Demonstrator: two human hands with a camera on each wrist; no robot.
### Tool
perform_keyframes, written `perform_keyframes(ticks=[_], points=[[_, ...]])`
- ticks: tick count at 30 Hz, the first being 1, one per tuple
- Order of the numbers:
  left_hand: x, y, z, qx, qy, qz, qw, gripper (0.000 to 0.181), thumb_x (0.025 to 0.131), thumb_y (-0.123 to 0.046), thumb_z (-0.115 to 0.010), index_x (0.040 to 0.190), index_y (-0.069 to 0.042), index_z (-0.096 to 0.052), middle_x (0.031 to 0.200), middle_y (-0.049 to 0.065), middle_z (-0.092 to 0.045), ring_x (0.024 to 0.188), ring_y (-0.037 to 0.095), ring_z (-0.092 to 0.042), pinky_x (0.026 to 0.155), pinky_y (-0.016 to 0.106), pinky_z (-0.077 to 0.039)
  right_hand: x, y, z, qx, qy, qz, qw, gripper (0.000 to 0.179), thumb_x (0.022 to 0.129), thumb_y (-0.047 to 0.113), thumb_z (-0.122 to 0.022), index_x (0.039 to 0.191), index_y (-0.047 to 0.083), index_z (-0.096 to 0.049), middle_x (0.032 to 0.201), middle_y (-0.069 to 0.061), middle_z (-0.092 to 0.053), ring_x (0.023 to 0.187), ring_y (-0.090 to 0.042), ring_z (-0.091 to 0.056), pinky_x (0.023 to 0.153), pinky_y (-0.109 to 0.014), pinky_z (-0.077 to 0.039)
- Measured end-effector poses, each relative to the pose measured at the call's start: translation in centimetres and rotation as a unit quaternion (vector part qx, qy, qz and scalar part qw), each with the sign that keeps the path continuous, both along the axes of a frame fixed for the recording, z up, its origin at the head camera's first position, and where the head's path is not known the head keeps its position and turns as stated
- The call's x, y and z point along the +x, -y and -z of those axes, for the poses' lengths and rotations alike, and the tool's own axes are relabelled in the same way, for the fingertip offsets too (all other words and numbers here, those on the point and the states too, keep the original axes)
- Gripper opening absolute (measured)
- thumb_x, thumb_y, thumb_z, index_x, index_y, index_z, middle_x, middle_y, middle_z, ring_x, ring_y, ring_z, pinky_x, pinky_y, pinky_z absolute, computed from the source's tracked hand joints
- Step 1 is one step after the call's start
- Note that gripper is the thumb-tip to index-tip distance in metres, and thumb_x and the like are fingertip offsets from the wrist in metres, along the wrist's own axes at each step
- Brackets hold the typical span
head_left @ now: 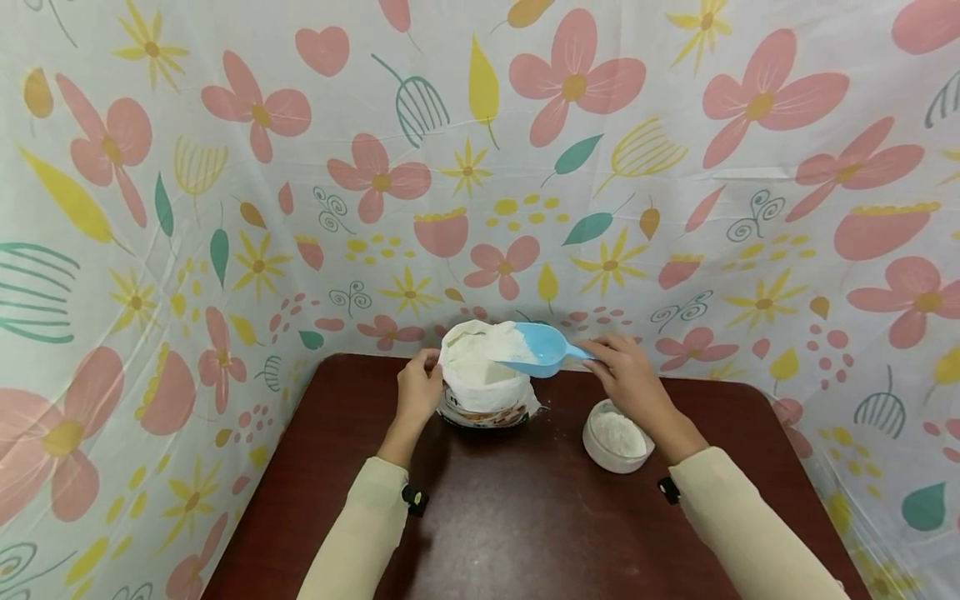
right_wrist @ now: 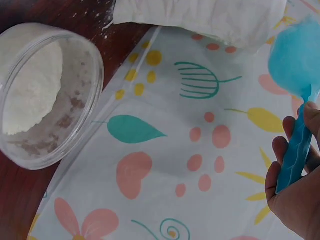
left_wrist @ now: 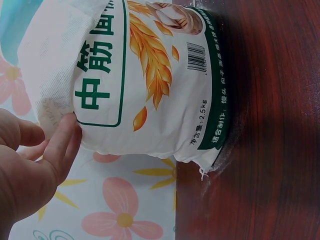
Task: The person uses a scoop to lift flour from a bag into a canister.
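Observation:
A white flour bag (head_left: 487,392), its top rolled open and full of flour, stands at the back of the table. Green lettering and a wheat ear mark its side in the left wrist view. My left hand (head_left: 420,385) holds the bag's rim at its left side, fingers (left_wrist: 67,140) against the outer wall. My right hand (head_left: 630,379) grips a light blue scoop (head_left: 546,348) by its handle (right_wrist: 295,155). The scoop's bowl is tilted over the bag's mouth, with flour at its front edge. Below the right forearm sits a clear round container (head_left: 611,457) partly filled with flour.
The dark red wooden table (head_left: 525,517) has a bit of spilled flour around the bag and container. A flower-patterned curtain (head_left: 465,167) hangs behind the table's back edge and along its left side.

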State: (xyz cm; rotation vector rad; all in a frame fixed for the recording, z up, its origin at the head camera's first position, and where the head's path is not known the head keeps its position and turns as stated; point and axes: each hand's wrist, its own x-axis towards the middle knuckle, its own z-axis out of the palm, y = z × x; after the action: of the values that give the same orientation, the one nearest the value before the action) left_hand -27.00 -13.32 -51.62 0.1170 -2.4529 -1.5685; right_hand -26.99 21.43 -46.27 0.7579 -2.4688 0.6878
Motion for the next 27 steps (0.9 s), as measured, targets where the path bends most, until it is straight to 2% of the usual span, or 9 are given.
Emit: perform_keyframes(ticks=[4,11,18,22,27], points=[[0.0,0.0,-0.1,0.001,0.002,-0.001,1.0000,0.026,0.104,-0.006,-0.058,0.128,-0.003,-0.067,0.110,0.016,-0.070,0.080,0.023,-0.071,0.069,0.034,-0.064,0.5,-0.9,0.0,-0.004,0.001,0.005,1.0000,0.032,0.093,0.004,-0.074,0.125,0.008,-0.074,0.107,-0.008,-0.067,0.092,-0.024,-0.053,0.073,-0.038,-0.044],[0.0,-0.1,0.0,0.003,-0.001,-0.001,1.0000,0.025,0.105,-0.006,-0.057,0.127,-0.003,-0.068,0.111,0.016,-0.070,0.081,0.024,-0.072,0.069,0.033,-0.064,1.6,-2.4,-0.2,-0.007,-0.016,0.011,0.9998,0.036,0.091,0.001,-0.076,0.126,0.005,-0.073,0.115,-0.013,-0.069,0.100,-0.030,-0.058,0.076,-0.043,-0.050],[0.1,-0.3,0.6,-0.001,0.004,-0.002,1.0000,0.025,0.104,-0.006,-0.058,0.127,-0.004,-0.068,0.111,0.015,-0.071,0.081,0.022,-0.072,0.069,0.032,-0.064,2.8,-4.0,-0.1,-0.007,-0.043,0.016,0.9989,0.039,0.085,-0.002,-0.080,0.123,0.006,-0.075,0.106,-0.008,-0.070,0.086,-0.020,-0.053,0.068,-0.028,-0.039],[0.2,-0.3,0.4,0.002,-0.003,-0.002,1.0000,0.025,0.104,-0.004,-0.057,0.127,-0.002,-0.068,0.110,0.017,-0.071,0.081,0.024,-0.072,0.069,0.032,-0.064,3.2,-4.9,0.0,-0.009,-0.049,0.018,0.9986,0.042,0.084,-0.003,-0.080,0.124,0.008,-0.075,0.105,-0.007,-0.069,0.089,-0.020,-0.055,0.072,-0.026,-0.038],[0.1,-0.2,0.2,0.005,-0.003,0.000,1.0000,0.026,0.104,-0.004,-0.057,0.128,0.000,-0.066,0.111,0.018,-0.070,0.082,0.025,-0.072,0.069,0.032,-0.064,3.7,-6.0,0.0,-0.016,-0.063,0.027,0.9975,0.040,0.081,-0.005,-0.081,0.119,0.006,-0.076,0.104,-0.008,-0.070,0.086,-0.019,-0.049,0.073,-0.026,-0.033]])
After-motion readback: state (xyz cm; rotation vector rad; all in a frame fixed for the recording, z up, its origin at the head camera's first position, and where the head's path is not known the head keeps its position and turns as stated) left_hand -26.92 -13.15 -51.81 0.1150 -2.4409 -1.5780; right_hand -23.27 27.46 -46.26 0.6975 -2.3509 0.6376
